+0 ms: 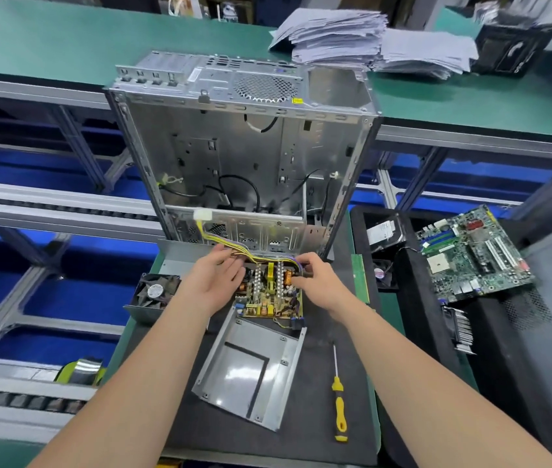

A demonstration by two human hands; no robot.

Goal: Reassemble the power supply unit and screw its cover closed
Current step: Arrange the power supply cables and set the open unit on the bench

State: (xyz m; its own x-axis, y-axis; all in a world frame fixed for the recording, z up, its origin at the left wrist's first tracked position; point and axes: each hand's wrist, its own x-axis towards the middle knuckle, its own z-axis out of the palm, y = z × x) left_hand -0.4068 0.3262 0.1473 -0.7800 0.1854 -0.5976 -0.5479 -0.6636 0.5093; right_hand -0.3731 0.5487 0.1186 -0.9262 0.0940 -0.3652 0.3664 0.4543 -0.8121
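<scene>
Fingers on both hands are bent, not spread wide. The left hand (215, 275) curls its fingers around the bunch of yellow and dark wires (254, 256), right where they join the far left corner of the circuit board (269, 295). The right hand (315, 276) pinches the far right corner of the board, next to a small copper coil. Its thumb is on the near side and its fingers are on the far side.

The board is yellow-green, with two rows of silver fins and many small parts on top. It sits on the black mat (335, 332), at the far end of a grey metal tray (250, 369) that lies turned at a slant. A fan (156, 292) in a grey metal shell sits just left of the left hand. A yellow and black screwdriver (338, 407) lies on the mat, right of the tray. An open computer case (244, 146) stands just behind the hands.
</scene>
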